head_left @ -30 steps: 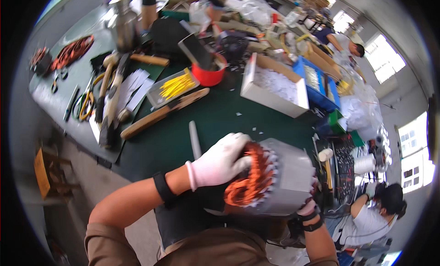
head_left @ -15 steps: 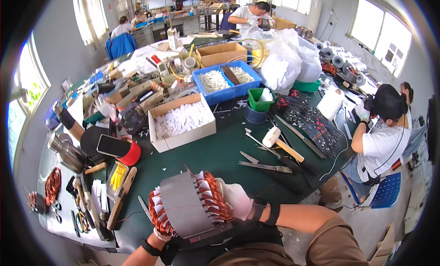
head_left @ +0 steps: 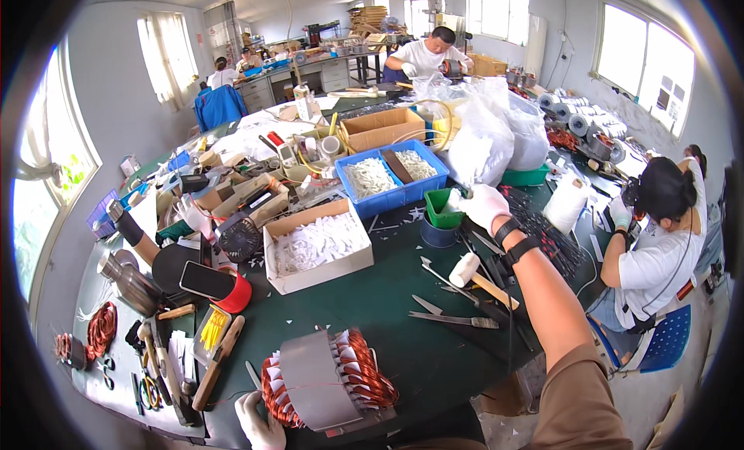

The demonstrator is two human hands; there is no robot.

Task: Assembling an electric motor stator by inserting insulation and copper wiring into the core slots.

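A motor stator (head_left: 316,380), a grey cylinder with copper windings and white paper wedges at both ends, lies on its side at the table's near edge. My left hand (head_left: 260,423), in a white glove, is beside its left winding, fingers loosely spread and holding nothing visible. Stretched far forward, my right hand (head_left: 487,207) is gloved too. Its fingers close together at the rim of a small green bin (head_left: 443,210), near white material inside; what they pinch is hidden. The green bin sits on a blue round tub (head_left: 439,234).
A white-headed mallet (head_left: 465,270) and scissors (head_left: 453,320) lie right of centre. A carton of white paper pieces (head_left: 318,244) and a blue divided bin (head_left: 391,206) stand behind. Hand tools and a phone (head_left: 208,282) are at left. A co-worker (head_left: 659,233) sits at right.
My right hand has left the stator's right winding and reached forward to the green bin. My left hand has come out from under the stator's left end. The stator now rests on the table.
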